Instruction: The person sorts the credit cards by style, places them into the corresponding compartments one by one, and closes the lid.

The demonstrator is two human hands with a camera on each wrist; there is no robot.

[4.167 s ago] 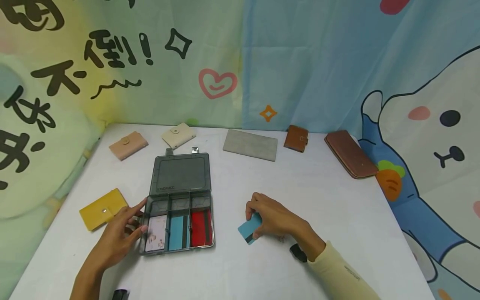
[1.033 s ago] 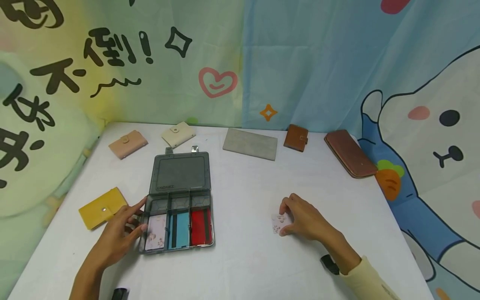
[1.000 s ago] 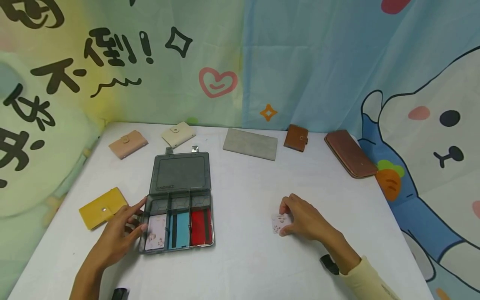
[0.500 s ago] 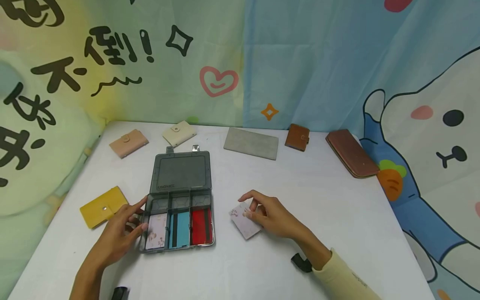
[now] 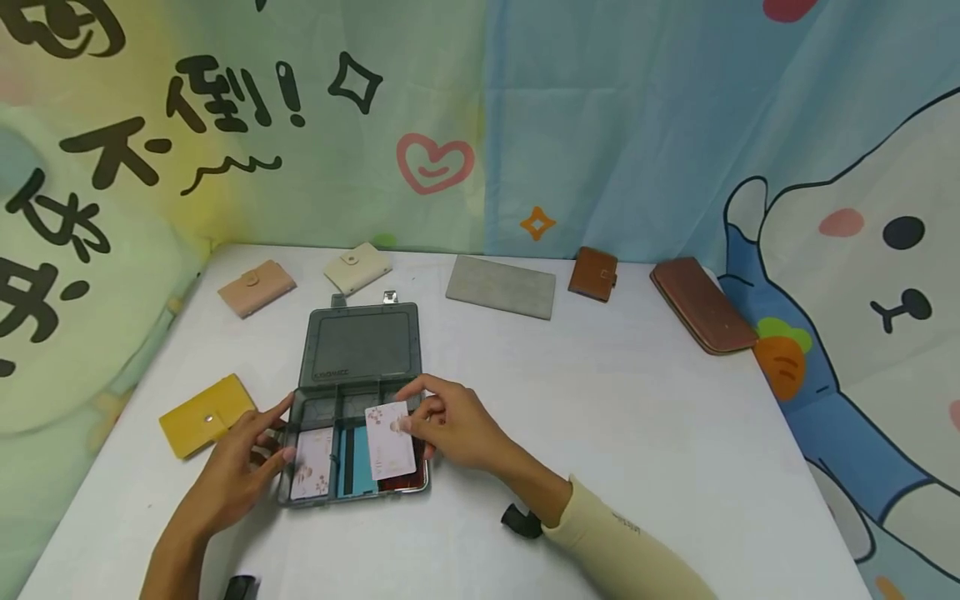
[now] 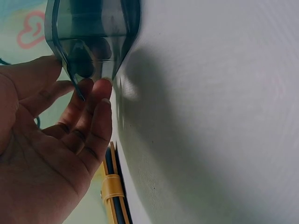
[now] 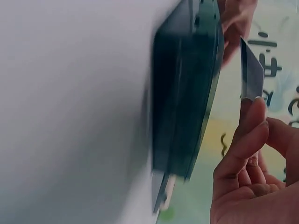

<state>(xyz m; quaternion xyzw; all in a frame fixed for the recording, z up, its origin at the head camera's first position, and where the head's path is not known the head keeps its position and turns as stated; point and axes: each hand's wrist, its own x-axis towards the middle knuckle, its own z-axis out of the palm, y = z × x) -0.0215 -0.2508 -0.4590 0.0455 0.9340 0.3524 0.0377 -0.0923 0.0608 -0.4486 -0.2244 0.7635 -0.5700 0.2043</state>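
Note:
In the head view, my right hand (image 5: 461,423) pinches a pale card with a floral print (image 5: 386,446) above the right part of an open grey see-through plastic box (image 5: 363,342). The right wrist view shows that card (image 7: 252,74) upright between thumb and fingers, apart from the box. My left hand (image 5: 238,471) holds the box's left edge; in the left wrist view its thumb and fingertips touch the box wall (image 6: 93,28). Inside the box lie a floral card (image 5: 312,467) on the left, a blue card with a dark stripe (image 5: 362,467) in the middle, and a red card, mostly covered, on the right.
A yellow wallet (image 5: 207,417) lies left of the box. Along the back are a tan wallet (image 5: 257,288), a cream wallet (image 5: 357,268), a grey flat pouch (image 5: 501,287), a small brown wallet (image 5: 593,274) and a long brown wallet (image 5: 703,306). A printed curtain (image 5: 615,125) hangs behind.
My right hand had a blue card near mid-table, then gripped a floral card farther right. It has since carried the floral card left to over the box. My left hand has stayed put.

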